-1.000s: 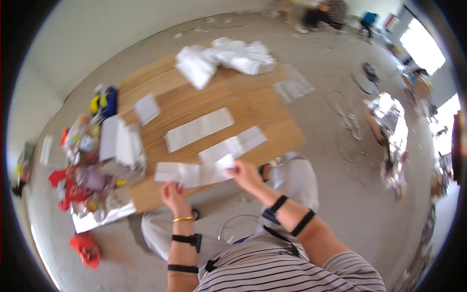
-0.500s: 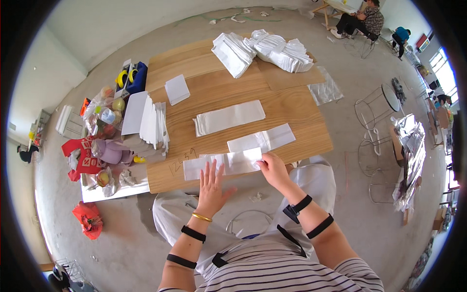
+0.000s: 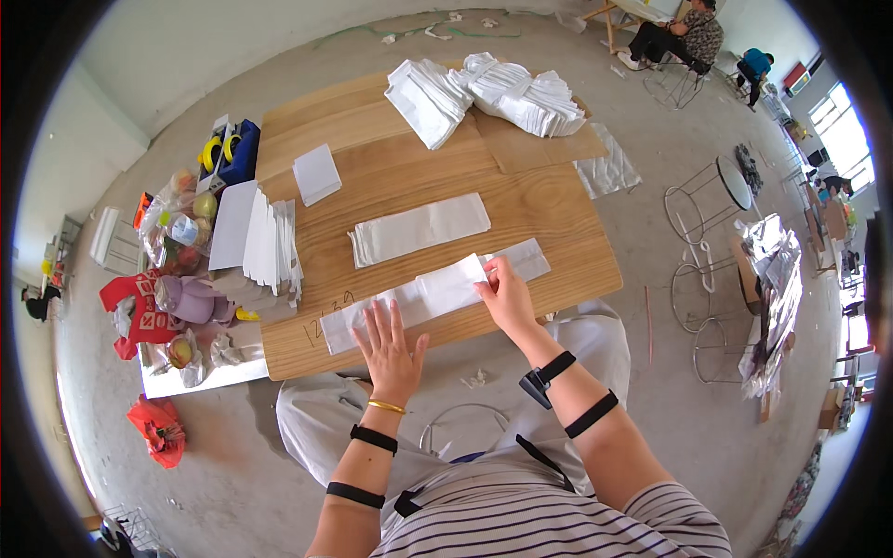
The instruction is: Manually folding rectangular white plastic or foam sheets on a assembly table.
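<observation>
We see left hand spread flat on white strip by tabletop near edge; right hand pinches its right end. Seems partway: left part flat, right end not yet.

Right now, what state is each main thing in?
Left hand: open, fingers spread over the strip
Right hand: closed, pinching the strip
White paper strip: unfurled, right end pinched
Layered paper stack: lying flat
Fanned paper stack: unevenly spread
Paper bundle: banded
Red plastic bag: crumpled, on floor
</observation>
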`<state>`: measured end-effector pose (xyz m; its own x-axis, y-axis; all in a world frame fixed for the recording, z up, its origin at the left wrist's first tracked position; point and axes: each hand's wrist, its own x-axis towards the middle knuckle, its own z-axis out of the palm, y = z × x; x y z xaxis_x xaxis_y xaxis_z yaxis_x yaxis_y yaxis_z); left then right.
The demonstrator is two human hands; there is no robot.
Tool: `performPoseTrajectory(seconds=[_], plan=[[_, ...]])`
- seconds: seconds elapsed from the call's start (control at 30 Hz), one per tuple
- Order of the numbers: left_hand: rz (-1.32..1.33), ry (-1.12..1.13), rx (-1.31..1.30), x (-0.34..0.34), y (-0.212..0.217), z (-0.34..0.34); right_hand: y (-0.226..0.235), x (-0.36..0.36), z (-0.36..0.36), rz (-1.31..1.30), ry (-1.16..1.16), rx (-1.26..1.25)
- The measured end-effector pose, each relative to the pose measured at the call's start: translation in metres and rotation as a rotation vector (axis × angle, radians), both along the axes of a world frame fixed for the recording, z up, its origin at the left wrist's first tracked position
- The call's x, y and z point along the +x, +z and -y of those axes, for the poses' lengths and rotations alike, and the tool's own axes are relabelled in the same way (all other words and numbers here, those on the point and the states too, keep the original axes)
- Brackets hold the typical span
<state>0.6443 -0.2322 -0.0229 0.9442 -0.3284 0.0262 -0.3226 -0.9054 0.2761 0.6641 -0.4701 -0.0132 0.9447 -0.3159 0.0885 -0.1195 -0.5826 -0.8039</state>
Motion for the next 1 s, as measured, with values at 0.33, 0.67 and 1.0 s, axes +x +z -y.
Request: performPoseTrajectory(seconds=[0.33,0.67,1.0], plan=[[0.008,0.009,0.029,0.009,0.001,0.008,-0.016,0.002,0.002,0.04,-0.073,-0.12],[0.042,0.028,0.008,0.008,0.007,0.014,0.002,0.0,0.011,-0.023,-0.099,-0.282],[0.016,-0.417,-0.115,0.031,0.022,0.107,-0.012,-0.003,0.097,-0.142,-0.36,-0.427]])
